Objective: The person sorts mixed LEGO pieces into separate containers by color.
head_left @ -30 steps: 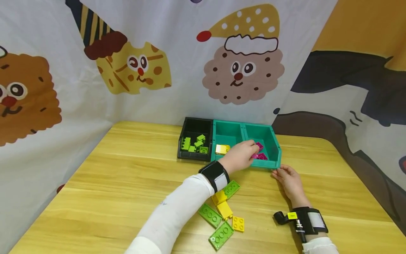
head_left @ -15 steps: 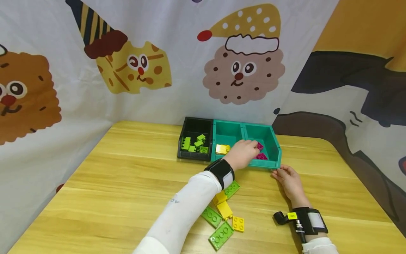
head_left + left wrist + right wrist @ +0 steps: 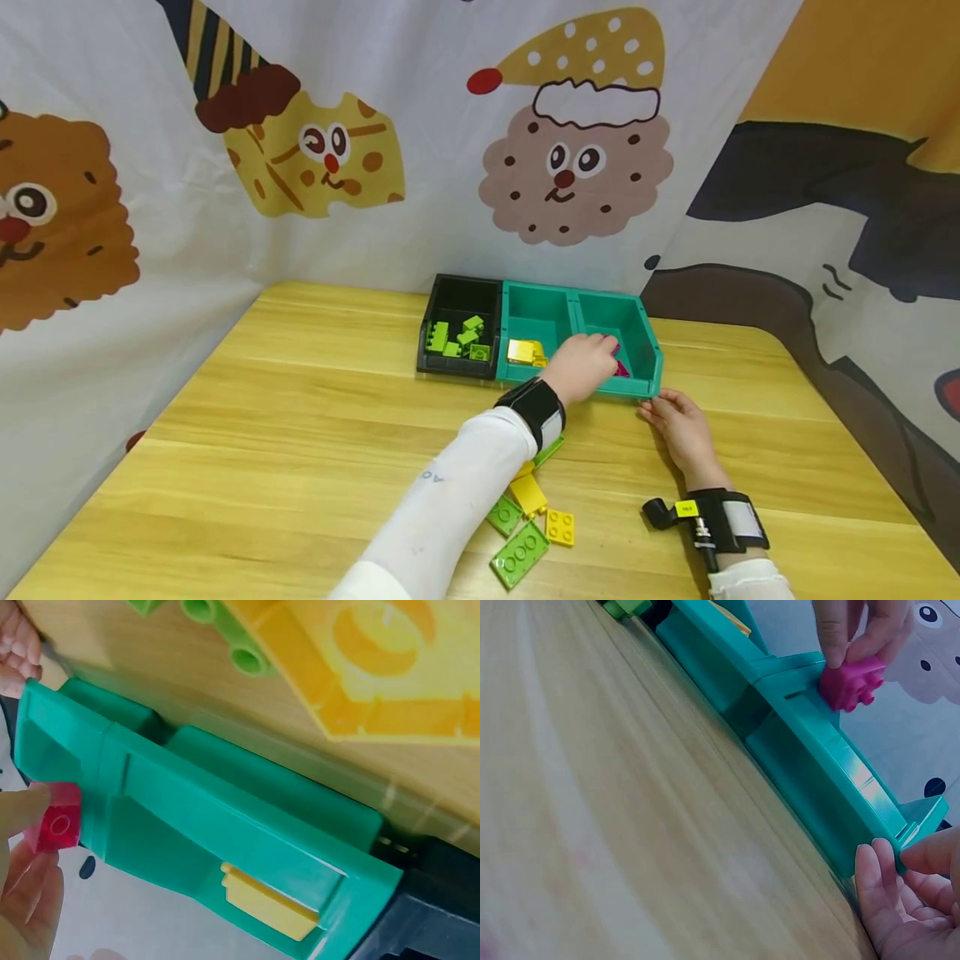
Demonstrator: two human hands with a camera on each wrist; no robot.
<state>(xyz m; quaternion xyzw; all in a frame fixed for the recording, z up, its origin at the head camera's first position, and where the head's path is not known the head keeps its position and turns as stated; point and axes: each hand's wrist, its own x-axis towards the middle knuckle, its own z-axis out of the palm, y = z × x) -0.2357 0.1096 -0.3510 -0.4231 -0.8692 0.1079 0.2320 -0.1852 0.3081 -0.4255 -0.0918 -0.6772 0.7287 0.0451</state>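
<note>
My left hand (image 3: 581, 367) reaches over the right compartment of the teal bin (image 3: 651, 354). Its thumb and fingers pinch a pink toy brick (image 3: 58, 817), studs showing in the right wrist view, where the brick (image 3: 851, 682) overlaps the bin's edge. Other pink bricks (image 3: 622, 369) lie in that compartment, partly covered by the hand. At the bin's front right corner, my right hand (image 3: 681, 429) pinches the rim between thumb and fingers, with its fingertips (image 3: 883, 851) on the corner. Yellow bricks (image 3: 525, 352) sit in the bin's left compartment.
A black bin (image 3: 457, 367) with several green bricks (image 3: 468, 337) adjoins the teal one. Nearer on the wooden table lie green bricks (image 3: 520, 555) and yellow bricks (image 3: 559, 527), some hidden under my left forearm. A printed cloth (image 3: 435, 225) hangs behind the table.
My left hand has shifted slightly right over the pink bricks, covering more of them. The left forearm moved right too, hiding more of the loose bricks. My right hand stays at the bin's corner.
</note>
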